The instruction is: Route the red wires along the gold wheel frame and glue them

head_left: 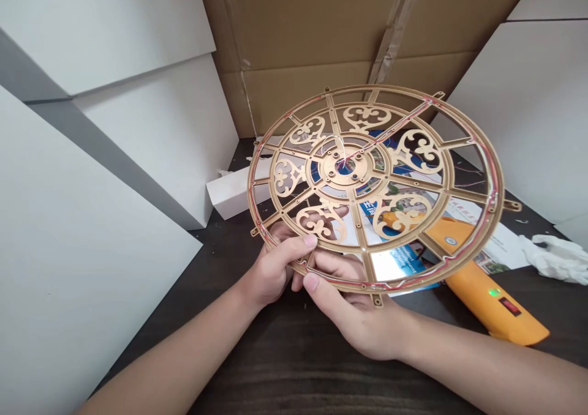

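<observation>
My hands hold a round gold fretwork disc (344,167) up above the table, tilted toward me. It has a central hub, spokes and scrolled cut-outs, with a red wire along its rim and thin white wire near the hub. Behind the fretwork, shiny panes seem to reflect colours and shapes. My left hand (275,268) grips the lower left rim with the thumb on top. My right hand (353,317) holds the bottom rim, its fingers behind the disc. Below the disc's right side lies an orange handheld tool (493,299) with a green light and a red rocker switch.
White boards (82,250) stand at the left and right, with a brown cardboard sheet (298,29) behind. A white box (234,191) lies at the back of the dark wooden table (321,366). A printed leaflet (503,250) and a white glove (555,259) lie at the right.
</observation>
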{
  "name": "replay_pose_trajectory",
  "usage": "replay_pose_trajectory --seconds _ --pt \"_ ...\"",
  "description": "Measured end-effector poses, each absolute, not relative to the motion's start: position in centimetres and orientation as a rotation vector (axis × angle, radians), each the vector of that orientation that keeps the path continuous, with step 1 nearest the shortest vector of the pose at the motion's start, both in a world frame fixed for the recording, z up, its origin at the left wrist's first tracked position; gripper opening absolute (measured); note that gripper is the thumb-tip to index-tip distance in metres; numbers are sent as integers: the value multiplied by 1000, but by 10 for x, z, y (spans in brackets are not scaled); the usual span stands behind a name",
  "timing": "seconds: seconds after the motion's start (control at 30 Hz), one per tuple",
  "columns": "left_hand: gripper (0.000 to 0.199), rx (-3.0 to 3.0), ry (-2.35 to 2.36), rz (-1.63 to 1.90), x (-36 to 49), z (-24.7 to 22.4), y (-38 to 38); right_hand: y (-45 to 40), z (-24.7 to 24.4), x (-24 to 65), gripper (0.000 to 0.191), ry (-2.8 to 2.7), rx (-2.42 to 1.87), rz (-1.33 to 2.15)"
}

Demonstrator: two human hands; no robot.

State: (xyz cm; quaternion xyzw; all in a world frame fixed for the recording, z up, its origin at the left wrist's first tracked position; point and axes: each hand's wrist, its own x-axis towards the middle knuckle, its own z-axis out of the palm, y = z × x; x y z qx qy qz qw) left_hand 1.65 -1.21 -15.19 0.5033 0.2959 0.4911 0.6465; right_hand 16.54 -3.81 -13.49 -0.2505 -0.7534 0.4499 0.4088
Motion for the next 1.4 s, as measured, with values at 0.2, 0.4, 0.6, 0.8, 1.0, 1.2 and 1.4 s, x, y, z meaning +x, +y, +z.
replay_pose_trajectory --seconds 0.2,0.4,0.6,0.8,1.0,1.2,1.4 --pt "36 1119 577 1062 13 -156 -13 -37 -133 164 18 -1886 -646 1150" --pt "44 1212 446 951 13 -151 -14 -36 -134 166 16 -1941 -724 981" --pt "45 1122 383 822 15 -148 -13 -34 -135 166 16 -1912 -764 967" --pt "31 1158 456 949 16 -148 -10 -33 -140 163 15 -1781 -784 1126" --pt "25 1099 516 1205 9 -153 -1 -38 -145 163 20 -1643 -716 1335" --pt "20 1073 670 1365 5 -155 2 -40 -150 166 29 -1473 -700 1595" --pt "23 1117 690 1398 8 -156 -4 -39 -149 166 36 -1451 -763 1640"
